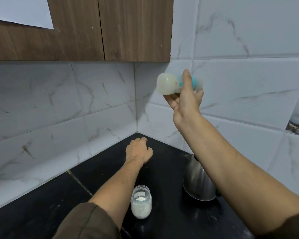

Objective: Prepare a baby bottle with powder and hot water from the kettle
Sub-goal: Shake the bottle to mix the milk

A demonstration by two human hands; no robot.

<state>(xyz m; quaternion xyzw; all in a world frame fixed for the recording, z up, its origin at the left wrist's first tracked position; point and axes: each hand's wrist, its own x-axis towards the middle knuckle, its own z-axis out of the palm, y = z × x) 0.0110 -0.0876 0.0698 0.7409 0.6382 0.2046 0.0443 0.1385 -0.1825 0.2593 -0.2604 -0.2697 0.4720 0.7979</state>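
Head view: whitish bottle (167, 84) in right hand (188, 99), powder (141, 210) in jar (149, 191).

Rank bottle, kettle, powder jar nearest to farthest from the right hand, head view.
1. bottle: gripped in the right hand, up in the air.
2. kettle: on the counter, below the right forearm.
3. powder jar: on the counter, left of the kettle and nearer the camera.

Nothing legible: the jar (141, 207) bears a blank-looking white label (139, 194), the bottle (169, 84) only blurred coloured print
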